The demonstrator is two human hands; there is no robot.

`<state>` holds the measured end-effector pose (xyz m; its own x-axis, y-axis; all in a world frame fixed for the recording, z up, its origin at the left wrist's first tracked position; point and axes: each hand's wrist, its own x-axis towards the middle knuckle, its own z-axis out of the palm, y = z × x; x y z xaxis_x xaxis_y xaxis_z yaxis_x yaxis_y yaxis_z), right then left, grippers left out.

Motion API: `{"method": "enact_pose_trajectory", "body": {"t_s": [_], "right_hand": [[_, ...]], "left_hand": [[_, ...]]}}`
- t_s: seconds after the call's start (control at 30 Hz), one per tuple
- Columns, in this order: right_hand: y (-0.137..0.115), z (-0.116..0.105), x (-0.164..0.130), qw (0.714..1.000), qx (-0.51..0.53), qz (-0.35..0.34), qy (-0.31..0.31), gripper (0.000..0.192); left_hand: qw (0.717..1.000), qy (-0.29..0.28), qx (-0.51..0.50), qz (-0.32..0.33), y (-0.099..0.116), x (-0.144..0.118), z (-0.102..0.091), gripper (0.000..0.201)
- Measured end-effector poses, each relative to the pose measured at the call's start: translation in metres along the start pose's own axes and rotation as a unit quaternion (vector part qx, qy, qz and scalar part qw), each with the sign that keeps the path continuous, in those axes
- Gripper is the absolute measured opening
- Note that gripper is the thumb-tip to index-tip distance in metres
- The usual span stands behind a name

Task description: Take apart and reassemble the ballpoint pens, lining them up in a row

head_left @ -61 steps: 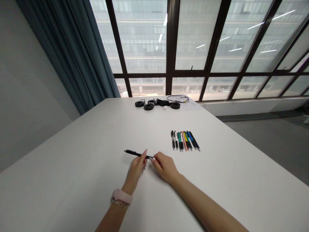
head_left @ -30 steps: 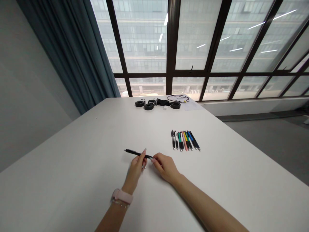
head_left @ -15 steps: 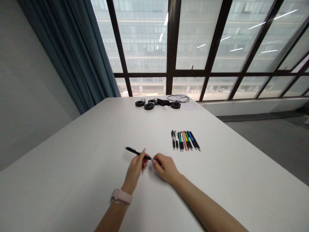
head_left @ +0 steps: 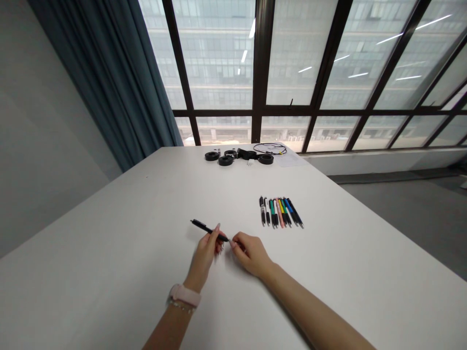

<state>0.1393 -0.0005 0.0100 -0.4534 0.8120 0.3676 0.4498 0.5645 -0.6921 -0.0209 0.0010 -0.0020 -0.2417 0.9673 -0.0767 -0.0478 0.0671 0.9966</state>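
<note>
My left hand (head_left: 208,245) pinches a black pen (head_left: 203,225) between thumb and fingers, above the white table. The pen slants, with its clip end up to the left and its front end toward the right. At that front end, the thumb and fingertips of my right hand (head_left: 251,252) are closed on the pen's tip. What else the right fingers may hold is hidden. Beyond my right hand lies a row of several pens (head_left: 280,213) in black, white, green, pink, yellow and blue, side by side with their tips toward me.
At the far end of the white table (head_left: 153,204) lie several black rolls (head_left: 225,160), a small white piece (head_left: 250,162), a coiled black cable (head_left: 270,148) and a paper sheet (head_left: 294,160). A blue curtain (head_left: 120,87) and windows stand behind.
The pen's clip end has shifted very slightly to the right and up. Both hands keep the same hold, and the row of pens stays as it was.
</note>
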Motion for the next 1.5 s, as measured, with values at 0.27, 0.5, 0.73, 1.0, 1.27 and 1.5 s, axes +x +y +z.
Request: {"method": "enact_pose_trajectory", "body": {"t_s": [0.27,0.5,0.73,1.0,1.27,1.5], "right_hand": [[0.003,-0.002,-0.001,0.998,0.03,0.013,0.054,0.02],[0.005,-0.002,-0.001,0.993,0.063,0.036,0.093,0.023],[0.015,0.001,0.001,0.977,0.14,0.088,0.137,0.025],[0.015,-0.001,-0.002,0.978,0.087,0.117,0.152,0.027],[0.01,0.003,0.006,0.975,-0.146,0.153,0.072,0.022],[0.004,0.009,0.008,0.953,-0.289,0.093,-0.016,0.024]], "left_hand": [[0.99,0.038,-0.131,-0.037,0.004,0.0,-0.001,0.044],[0.963,0.09,-0.242,-0.078,0.013,-0.001,-0.002,0.038],[0.926,0.113,-0.347,-0.098,0.019,0.002,-0.004,0.021],[0.952,0.153,-0.262,-0.047,0.018,0.008,-0.02,0.024],[0.919,0.069,0.385,0.053,0.021,0.0,-0.029,0.052],[0.786,0.041,0.613,0.075,0.017,-0.006,-0.026,0.051]]}}
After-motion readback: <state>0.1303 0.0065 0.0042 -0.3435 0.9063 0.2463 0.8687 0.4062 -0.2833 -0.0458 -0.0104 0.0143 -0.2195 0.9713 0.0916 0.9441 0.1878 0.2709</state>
